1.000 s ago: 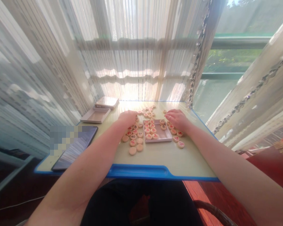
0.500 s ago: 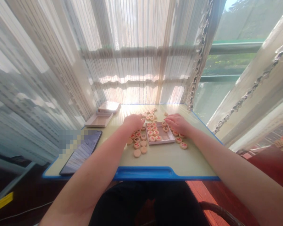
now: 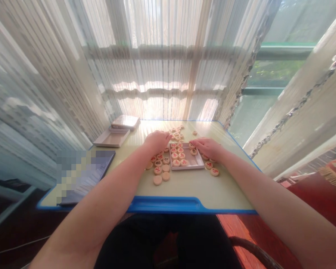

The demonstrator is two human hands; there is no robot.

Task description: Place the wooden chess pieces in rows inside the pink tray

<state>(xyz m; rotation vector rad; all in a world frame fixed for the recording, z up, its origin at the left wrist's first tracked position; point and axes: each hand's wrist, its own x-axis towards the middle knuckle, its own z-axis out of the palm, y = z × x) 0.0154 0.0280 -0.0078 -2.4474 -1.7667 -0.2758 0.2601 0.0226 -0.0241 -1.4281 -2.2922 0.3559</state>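
Note:
A shallow white box [image 3: 192, 166] lies on the table with Chinese chess pieces in it. Red-marked pieces [image 3: 180, 150] fill its left side; two dark-marked ones [image 3: 193, 152] sit at the far right. My right hand [image 3: 210, 148] reaches over the box's right edge, its fingers closed at the far-right piece [image 3: 191, 146]. My left hand [image 3: 157, 142] is curled by the far-left corner, and its fingertips, near loose pieces, do not show clearly what they hold. More pieces [image 3: 158, 170] lie left of the box, some blank side up. Others [image 3: 214, 172] lie to its right, partly under my right hand.
Several scattered pieces [image 3: 177, 133] lie beyond the box, with a lone one [image 3: 195, 133] farther right. An open box lid [image 3: 112, 138] and a closed box [image 3: 126, 121] are at the back left. A dark tablet [image 3: 89, 179] lies left. The table [image 3: 184, 186] has a blue rim; curtains hang behind.
The view has shifted slightly, moving the table left and up in the picture. My right fingertips have come down from above the box's far-right corner onto the piece there. My left hand stays curled.

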